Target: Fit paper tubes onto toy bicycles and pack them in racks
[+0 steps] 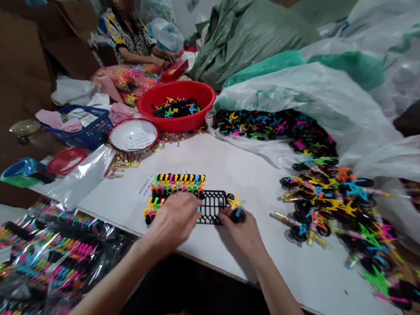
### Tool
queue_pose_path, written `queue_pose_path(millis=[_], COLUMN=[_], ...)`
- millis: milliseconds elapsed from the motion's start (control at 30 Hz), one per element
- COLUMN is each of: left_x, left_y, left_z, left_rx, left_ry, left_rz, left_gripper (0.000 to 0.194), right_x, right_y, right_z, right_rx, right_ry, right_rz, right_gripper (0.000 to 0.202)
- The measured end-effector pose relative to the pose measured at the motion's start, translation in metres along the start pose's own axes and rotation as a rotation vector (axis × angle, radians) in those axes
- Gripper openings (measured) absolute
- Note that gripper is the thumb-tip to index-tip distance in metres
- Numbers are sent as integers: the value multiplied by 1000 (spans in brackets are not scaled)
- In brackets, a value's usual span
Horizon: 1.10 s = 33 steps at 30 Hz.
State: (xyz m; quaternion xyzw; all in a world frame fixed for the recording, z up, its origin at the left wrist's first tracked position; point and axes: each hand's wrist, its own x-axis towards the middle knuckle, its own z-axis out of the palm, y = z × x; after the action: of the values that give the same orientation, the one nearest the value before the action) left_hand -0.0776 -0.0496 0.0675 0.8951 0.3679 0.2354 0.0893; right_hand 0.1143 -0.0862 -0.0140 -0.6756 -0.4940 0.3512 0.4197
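A black plastic lattice rack (216, 202) lies on the white table. Rows of small colourful toy bicycles (180, 181) with black wheels fill its left part, while the right part shows bare bars. My left hand (179, 216) is over the rack, its fingers bent down at the near row of bikes; what they pinch is hidden beneath them. At the rack's right end my right hand (245, 228) has its fingers closed around a toy bicycle (236, 203) with yellow and blue parts, beside the rack's edge.
Loose toy bicycles (341, 201) are heaped on the right, spilling from a white plastic bag (345, 91). Behind stand a red basin (180, 125) of bikes, a white bowl (132, 132) and a blue basket (98, 129). Packed bags (47, 253) lie left. A co-worker (134, 37) sits beyond.
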Motion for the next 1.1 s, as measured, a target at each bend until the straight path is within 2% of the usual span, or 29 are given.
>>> queue_pose_path(millis=[67,167,267,367,467,567,633,733,867,933,1033,1100], left_x=[-17,-23,-19,-17,-19,-19,-19,-17,-18,-21,-28,-29], left_y=[4,4,-1,-4,-2,1,2,1,-4,-7,-11,-12], left_z=[15,30,34,31,31,32,34,38,43,45,48,48], left_rx=[32,17,-45,-79,-71,-70,-63,-17,36,43,40,34], left_ry=[-76,-62,-47,-35,-23,-58,-72,-52,-31,6,80,106], left_rz=[72,35,31,49,47,32,22,31,73,111,164,208], left_gripper=[21,24,23,19,19,25,26,15,16,17,19,20], right_x=[-9,-16,-15,-15,-18,-19,-16,-11,-10,-10,-5,0], right_y=[-1,-7,-5,2,6,5,2,-3,-6,-6,-4,-2], right_z=[19,45,63,66,61,54,52,53,58,54,20,-18], right_rx=[153,220,129,-47,-246,-346,-381,-442,-444,-407,-381,-538], right_ry=[-14,-34,20,13,-53,-85,-121,-188,-201,-216,-239,-131], right_rz=[29,21,-92,-241,-288,-279,-279,-300,-322,-347,-383,-320], right_gripper=[26,27,18,22,26,24,21,18,16,14,16,26])
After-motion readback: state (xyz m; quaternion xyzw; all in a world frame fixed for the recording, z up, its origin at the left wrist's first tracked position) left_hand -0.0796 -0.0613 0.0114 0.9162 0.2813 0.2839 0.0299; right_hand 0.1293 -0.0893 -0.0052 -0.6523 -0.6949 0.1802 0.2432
